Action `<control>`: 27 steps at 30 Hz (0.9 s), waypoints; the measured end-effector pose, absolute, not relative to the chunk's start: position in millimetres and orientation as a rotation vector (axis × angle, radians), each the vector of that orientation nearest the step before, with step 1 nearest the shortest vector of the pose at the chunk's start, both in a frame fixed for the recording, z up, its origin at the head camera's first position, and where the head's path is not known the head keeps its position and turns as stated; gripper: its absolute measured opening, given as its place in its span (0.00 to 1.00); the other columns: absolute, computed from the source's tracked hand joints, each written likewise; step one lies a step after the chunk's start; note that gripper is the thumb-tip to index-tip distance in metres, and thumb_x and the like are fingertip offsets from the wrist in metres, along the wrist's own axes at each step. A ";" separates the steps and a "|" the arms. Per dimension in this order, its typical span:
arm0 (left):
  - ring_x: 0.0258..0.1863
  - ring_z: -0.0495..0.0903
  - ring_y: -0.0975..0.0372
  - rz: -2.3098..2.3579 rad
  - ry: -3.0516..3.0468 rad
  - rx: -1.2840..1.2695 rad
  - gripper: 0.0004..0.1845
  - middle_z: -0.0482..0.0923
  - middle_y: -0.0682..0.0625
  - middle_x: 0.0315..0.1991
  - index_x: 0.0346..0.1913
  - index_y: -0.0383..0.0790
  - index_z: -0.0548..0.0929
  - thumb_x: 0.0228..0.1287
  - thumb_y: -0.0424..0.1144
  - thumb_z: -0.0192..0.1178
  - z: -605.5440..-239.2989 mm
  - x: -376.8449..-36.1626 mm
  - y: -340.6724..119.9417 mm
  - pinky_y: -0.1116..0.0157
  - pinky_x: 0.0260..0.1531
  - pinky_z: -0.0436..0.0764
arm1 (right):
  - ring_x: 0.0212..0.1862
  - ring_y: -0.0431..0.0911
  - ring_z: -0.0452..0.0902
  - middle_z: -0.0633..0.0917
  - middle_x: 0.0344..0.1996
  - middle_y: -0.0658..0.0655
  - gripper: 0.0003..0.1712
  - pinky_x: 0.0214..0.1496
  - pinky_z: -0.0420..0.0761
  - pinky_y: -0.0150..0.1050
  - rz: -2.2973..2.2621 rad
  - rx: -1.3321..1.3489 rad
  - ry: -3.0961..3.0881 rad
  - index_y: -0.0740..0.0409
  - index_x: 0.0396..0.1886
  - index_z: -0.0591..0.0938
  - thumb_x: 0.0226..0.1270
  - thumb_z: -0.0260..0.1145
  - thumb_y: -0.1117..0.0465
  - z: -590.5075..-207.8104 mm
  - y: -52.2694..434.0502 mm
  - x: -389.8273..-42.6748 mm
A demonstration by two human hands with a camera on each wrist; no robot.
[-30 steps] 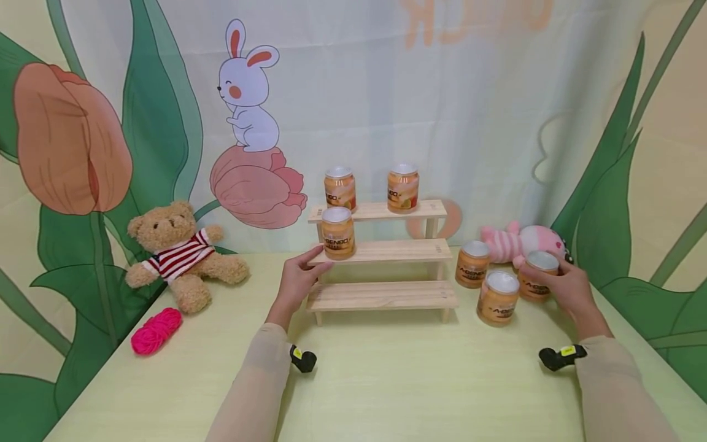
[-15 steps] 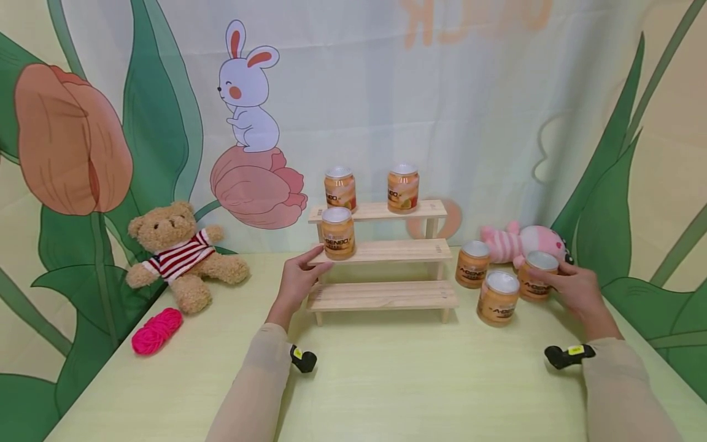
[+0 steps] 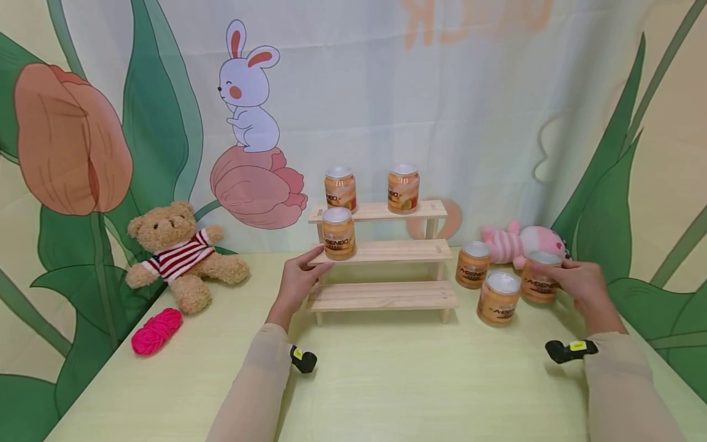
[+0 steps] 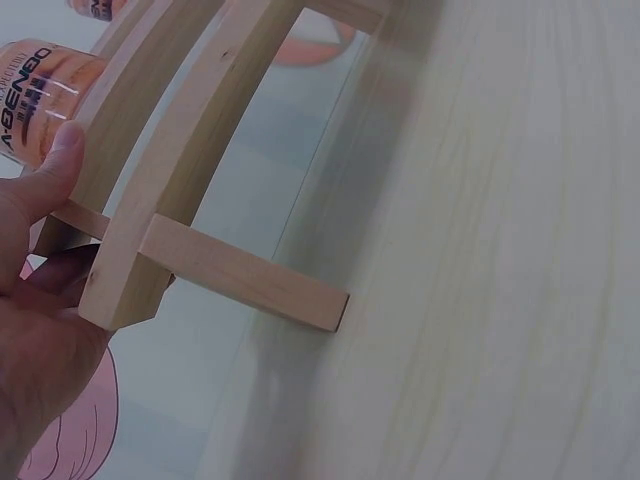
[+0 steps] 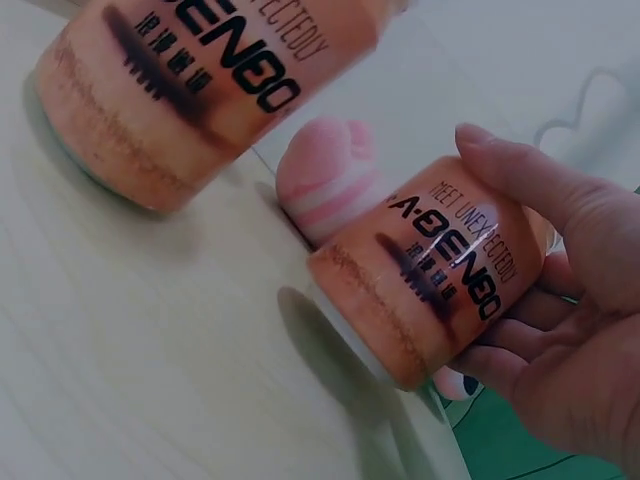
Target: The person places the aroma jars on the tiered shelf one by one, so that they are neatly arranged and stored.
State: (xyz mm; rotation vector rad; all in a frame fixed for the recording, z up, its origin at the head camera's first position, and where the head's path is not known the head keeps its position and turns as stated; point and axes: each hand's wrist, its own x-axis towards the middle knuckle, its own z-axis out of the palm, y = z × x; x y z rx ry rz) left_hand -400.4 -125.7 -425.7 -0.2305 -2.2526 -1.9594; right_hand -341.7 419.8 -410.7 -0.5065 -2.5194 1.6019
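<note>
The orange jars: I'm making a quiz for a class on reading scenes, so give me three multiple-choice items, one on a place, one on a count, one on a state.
1. Where does the left hand rest?
A. On the teddy bear
B. At the left end of the wooden shelf's middle step
C. On the pink yarn

2. How many jars stand on the wooden shelf?
A. Three
B. Five
C. One

3. What is the right hand doing?
A. Lying flat on the table
B. Holding a striped plush toy
C. Gripping a jar

Answers:
1 B, the thumb lies on the middle step beside the middle-step jar.
2 A, two top-step jars plus that one on the middle step.
3 C, the fingers curl round the held jar, as the right wrist view confirms.
</note>
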 end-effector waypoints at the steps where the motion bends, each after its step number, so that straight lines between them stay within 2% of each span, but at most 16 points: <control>1: 0.50 0.84 0.56 -1.958 -2.254 -0.231 0.28 0.80 0.46 0.60 0.67 0.48 0.78 0.64 0.40 0.70 -425.2 -400.4 -125.5 0.55 0.55 0.80 | 0.72 0.64 0.53 0.59 0.74 0.70 0.58 0.68 0.62 0.65 1.605 -0.499 -2.516 0.60 0.76 0.63 0.56 0.72 0.32 -409.9 420.3 -341.2; 6: 0.48 0.85 0.57 -1.936 -2.247 -0.243 0.28 0.82 0.45 0.57 0.66 0.48 0.79 0.63 0.41 0.71 -423.7 -400.4 -125.3 0.56 0.53 0.81 | 0.69 0.62 0.61 0.64 0.71 0.70 0.55 0.66 0.68 0.59 1.562 -0.440 -2.481 0.65 0.73 0.66 0.58 0.71 0.33 -399.8 419.6 -340.1; 9: 0.46 0.85 0.58 -1.933 -2.246 -0.233 0.28 0.83 0.44 0.54 0.66 0.48 0.80 0.62 0.41 0.71 -423.7 -400.1 -125.0 0.59 0.51 0.82 | 0.65 0.58 0.64 0.68 0.69 0.69 0.53 0.57 0.77 0.47 1.513 -0.417 -2.464 0.66 0.72 0.69 0.58 0.72 0.34 -387.1 416.4 -337.9; 11: 0.46 0.85 0.59 -1.934 -2.248 -0.225 0.28 0.84 0.44 0.53 0.66 0.48 0.79 0.62 0.41 0.71 -423.6 -399.9 -124.8 0.60 0.50 0.82 | 0.61 0.54 0.67 0.74 0.63 0.65 0.52 0.49 0.78 0.37 1.497 -0.415 -2.441 0.65 0.70 0.71 0.57 0.73 0.35 -377.2 413.4 -336.0; 14: 0.46 0.85 0.59 -1.941 -2.241 -0.227 0.28 0.85 0.43 0.51 0.66 0.48 0.80 0.63 0.41 0.71 -423.8 -399.8 -125.2 0.61 0.50 0.82 | 0.56 0.47 0.69 0.78 0.52 0.52 0.51 0.43 0.76 0.32 1.488 -0.412 -2.414 0.65 0.68 0.74 0.54 0.76 0.35 -361.7 406.2 -332.5; 16: 0.46 0.85 0.59 -1.947 -2.229 -0.234 0.28 0.85 0.43 0.52 0.66 0.48 0.80 0.63 0.40 0.71 -423.8 -399.8 -125.5 0.61 0.51 0.82 | 0.56 0.45 0.69 0.78 0.48 0.47 0.52 0.49 0.77 0.37 1.501 -0.409 -2.403 0.64 0.68 0.75 0.52 0.76 0.35 -352.1 399.7 -330.2; 20: 0.48 0.85 0.58 -1.949 -2.230 -0.237 0.28 0.82 0.44 0.56 0.66 0.48 0.79 0.63 0.40 0.71 -424.5 -400.2 -125.9 0.60 0.52 0.81 | 0.62 0.49 0.67 0.77 0.54 0.49 0.53 0.63 0.71 0.54 1.558 -0.363 -2.384 0.63 0.70 0.73 0.51 0.76 0.35 -338.2 384.3 -324.6; 22: 0.48 0.84 0.58 -1.951 -2.238 -0.235 0.28 0.81 0.44 0.58 0.66 0.48 0.79 0.63 0.41 0.71 -424.9 -400.2 -125.7 0.59 0.53 0.81 | 0.64 0.50 0.66 0.78 0.54 0.47 0.53 0.67 0.67 0.58 1.582 -0.313 -2.373 0.63 0.70 0.72 0.53 0.76 0.36 -334.3 375.5 -322.2; 24: 0.49 0.84 0.58 -1.964 -2.242 -0.234 0.28 0.80 0.44 0.60 0.67 0.48 0.78 0.63 0.41 0.70 -424.8 -399.7 -125.5 0.58 0.54 0.80 | 0.63 0.50 0.66 0.79 0.50 0.43 0.51 0.67 0.67 0.57 1.595 -0.254 -2.364 0.64 0.70 0.73 0.54 0.76 0.37 -331.6 365.1 -320.2; 27: 0.49 0.84 0.57 -1.965 -2.253 -0.226 0.28 0.80 0.42 0.60 0.68 0.45 0.78 0.65 0.39 0.69 -421.2 -396.4 -124.3 0.54 0.55 0.80 | 0.62 0.48 0.67 0.80 0.48 0.41 0.48 0.58 0.75 0.46 1.588 -0.164 -2.382 0.63 0.70 0.73 0.58 0.74 0.38 -328.6 348.9 -318.0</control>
